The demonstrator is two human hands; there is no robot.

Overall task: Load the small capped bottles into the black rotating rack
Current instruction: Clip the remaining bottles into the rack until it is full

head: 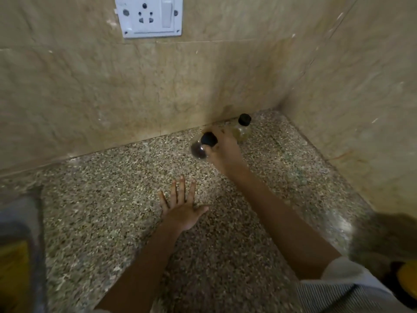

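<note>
Two small clear bottles with black caps stand near the back corner of a speckled stone counter (126,213). My right hand (223,145) is closed around the nearer bottle (199,150), which holds something dark and tilts toward the left. The second bottle (243,128), with olive-green contents, stands upright just behind that hand against the wall. My left hand (182,207) lies flat on the counter in the middle, fingers spread, holding nothing. No black rack can be made out for certain.
Beige stone walls close the counter at the back and right. A white socket and switch plate (149,16) sits high on the back wall. A blurred grey and yellow object (15,256) is at the left edge, and a blurred dark shape (388,251) at the lower right.
</note>
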